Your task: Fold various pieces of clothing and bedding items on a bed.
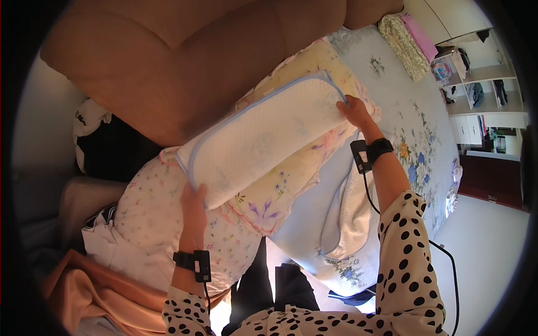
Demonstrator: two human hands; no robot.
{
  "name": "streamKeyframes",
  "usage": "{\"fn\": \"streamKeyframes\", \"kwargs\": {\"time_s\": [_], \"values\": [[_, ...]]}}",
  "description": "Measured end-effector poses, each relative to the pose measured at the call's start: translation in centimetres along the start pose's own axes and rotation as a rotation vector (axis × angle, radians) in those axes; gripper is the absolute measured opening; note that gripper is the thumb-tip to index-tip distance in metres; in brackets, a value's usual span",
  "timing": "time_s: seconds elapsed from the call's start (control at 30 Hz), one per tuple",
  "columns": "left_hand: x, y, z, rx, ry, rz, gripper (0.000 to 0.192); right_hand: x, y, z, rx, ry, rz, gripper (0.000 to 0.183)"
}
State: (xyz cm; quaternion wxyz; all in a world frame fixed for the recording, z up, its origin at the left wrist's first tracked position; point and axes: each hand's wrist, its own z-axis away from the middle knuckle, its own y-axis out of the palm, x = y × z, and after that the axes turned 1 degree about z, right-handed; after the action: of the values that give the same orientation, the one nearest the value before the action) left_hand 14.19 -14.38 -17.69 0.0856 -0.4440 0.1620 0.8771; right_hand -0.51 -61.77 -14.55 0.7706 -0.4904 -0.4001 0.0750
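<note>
A white quilted pad with blue edging point(260, 138), folded into a long strip, is stretched between my two hands. My left hand point(194, 210) grips its near left end, and my right hand point(356, 112) grips the blue edge at its far right end. Beneath the pad lies a yellow floral pillow point(273, 189) with a pink trimmed edge. Another pillow or cushion, white with small flowers point(151, 210), sits under and to the left of it. A second pale quilted piece with a grey-blue edge point(351, 218) lies loosely folded on the bed, left of my right forearm.
The bed has a pale blue floral sheet point(420, 164) and a brown padded headboard point(168, 63). Folded green-patterned point(403, 46) and pink cloths point(420, 38) lie at the far corner. Orange satin cloth point(84, 294) and dark clothing point(117, 147) are at left; open shelves point(483, 92) stand at right.
</note>
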Motion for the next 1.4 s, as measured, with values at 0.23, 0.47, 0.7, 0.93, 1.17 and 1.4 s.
{"fn": "streamKeyframes", "kwargs": {"time_s": [0.23, 0.47, 0.7, 0.93, 1.17, 1.4], "values": [[-0.6, -0.2, 0.4, -0.160, 0.174, -0.482, 0.041, 2.0, 0.9, 1.0, -0.176, -0.014, 0.139, 0.033], [-5.2, 11.8, 0.7, 0.232, 0.827, -1.504, 0.066, 14.5, 10.0, 8.0, -0.068, -0.650, 0.351, 0.059], [-2.1, 7.4, -3.9, 0.136, 0.457, -1.786, 0.084, 4.9, 10.2, 1.2, -0.198, -0.421, 0.592, 0.063], [1.4, 8.6, -6.8, 0.091, 0.567, -1.863, 0.087, 2.3, 11.0, -1.6, -0.263, -0.359, 0.485, 0.065], [1.9, 6.3, -6.5, 0.038, 0.705, -1.960, 0.077, 1.8, 8.5, 7.7, -0.323, -0.277, 0.111, 0.052], [2.5, 8.6, -1.1, -0.101, 0.781, -1.917, 0.062, -18.2, 8.6, 40.2, -0.539, 0.783, 0.300, 0.083]]}}
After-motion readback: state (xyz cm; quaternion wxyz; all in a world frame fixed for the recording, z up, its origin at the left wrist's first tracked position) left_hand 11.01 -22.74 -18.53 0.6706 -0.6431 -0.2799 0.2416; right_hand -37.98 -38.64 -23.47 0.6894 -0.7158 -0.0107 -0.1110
